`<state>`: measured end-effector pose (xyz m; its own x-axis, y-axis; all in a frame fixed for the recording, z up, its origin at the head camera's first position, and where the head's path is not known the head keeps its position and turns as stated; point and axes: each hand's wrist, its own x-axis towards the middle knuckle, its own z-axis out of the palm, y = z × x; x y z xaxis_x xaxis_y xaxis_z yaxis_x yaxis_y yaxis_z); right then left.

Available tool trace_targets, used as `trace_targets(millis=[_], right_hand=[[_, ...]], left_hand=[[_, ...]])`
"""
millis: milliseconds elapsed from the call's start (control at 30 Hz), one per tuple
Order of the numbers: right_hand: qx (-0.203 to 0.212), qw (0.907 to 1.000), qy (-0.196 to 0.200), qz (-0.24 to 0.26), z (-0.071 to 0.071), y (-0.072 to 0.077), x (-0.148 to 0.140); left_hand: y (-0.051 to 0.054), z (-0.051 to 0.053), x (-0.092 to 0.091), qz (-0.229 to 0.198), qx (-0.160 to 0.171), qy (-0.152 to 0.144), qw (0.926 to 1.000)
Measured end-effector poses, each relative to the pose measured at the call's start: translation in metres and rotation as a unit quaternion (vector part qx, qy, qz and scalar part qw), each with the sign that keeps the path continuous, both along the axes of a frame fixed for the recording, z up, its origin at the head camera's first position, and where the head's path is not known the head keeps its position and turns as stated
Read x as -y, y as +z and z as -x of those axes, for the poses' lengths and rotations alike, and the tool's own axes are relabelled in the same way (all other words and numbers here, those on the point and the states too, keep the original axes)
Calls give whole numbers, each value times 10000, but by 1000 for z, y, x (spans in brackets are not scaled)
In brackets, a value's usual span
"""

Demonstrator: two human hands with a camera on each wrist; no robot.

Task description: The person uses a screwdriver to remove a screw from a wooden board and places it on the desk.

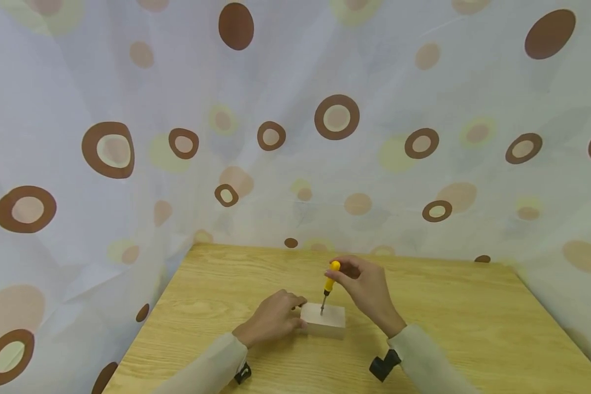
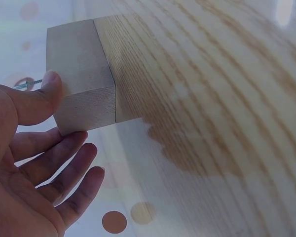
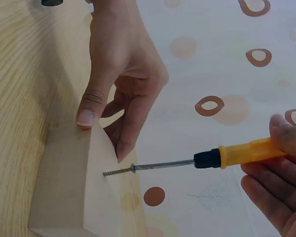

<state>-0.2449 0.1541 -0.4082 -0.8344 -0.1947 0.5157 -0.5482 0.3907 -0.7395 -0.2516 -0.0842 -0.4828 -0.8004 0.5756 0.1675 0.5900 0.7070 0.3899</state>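
A pale wooden block (image 1: 323, 327) lies on the table, with a screw (image 3: 119, 172) standing in its top face and much of the thread still showing. My left hand (image 1: 274, 317) grips the block's left end between thumb and fingers, as the left wrist view also shows at the block (image 2: 79, 59). My right hand (image 1: 369, 287) holds a screwdriver (image 1: 329, 280) by its yellow handle, thumb and fingers about the upper end. The screwdriver's shaft (image 3: 165, 164) slants slightly, and its tip meets the screw head.
The wood-grain table (image 1: 453, 323) stretches out on both sides of the block. A white curtain (image 1: 295, 164) with brown and beige circles hangs behind the table and along its sides. Black wrist straps (image 1: 385, 365) sit near the sleeves.
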Motion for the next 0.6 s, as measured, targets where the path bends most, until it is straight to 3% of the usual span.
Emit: trace_targets(millis=[267, 600], right_hand=[[-131, 9963, 845, -54, 4, 2, -1], [-188, 9996, 45, 208, -2, -3, 6]], left_hand=[[-2, -2, 0, -23, -30, 19, 10000], [-2, 0, -1, 80, 10, 49, 10000]])
